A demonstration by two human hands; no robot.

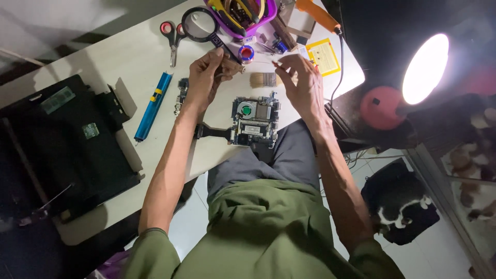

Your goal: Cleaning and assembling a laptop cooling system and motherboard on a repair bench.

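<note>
Laptop shell (62, 150) far left, blue tool (152, 106) beside. Left hand (206, 77) pinches a small part, perhaps a tip. Right hand (302, 82) pinches something red. Circuit board (254, 120) overhangs the desk edge; a nudge might drop it.

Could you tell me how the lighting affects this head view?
In the head view, the round lamp at right is blown out to white glare; the black laptop base at left sinks into shadow; the circuit board between both hands is evenly lit.
</note>
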